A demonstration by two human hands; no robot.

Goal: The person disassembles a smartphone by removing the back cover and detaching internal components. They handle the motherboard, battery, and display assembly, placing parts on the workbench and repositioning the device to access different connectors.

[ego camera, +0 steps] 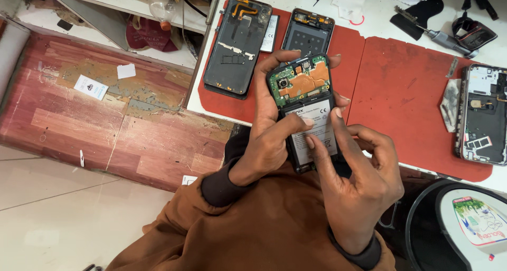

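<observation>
Opened phone held mid-frame over the desk edge, back cover off, green board at 12 o'clock, battery below; left hand grips phone's left side, fingers wrapped over the top, thumb on the battery; right hand holds no tool, thumb and forefinger tips pressing on the battery, other fingers curled; red mat on desk; two phone shells at 11 o'clock of the phone; another open phone at 3 o'clock; screwdriver at 2 o'clock; brown sleeves at 6 o'clock.
</observation>
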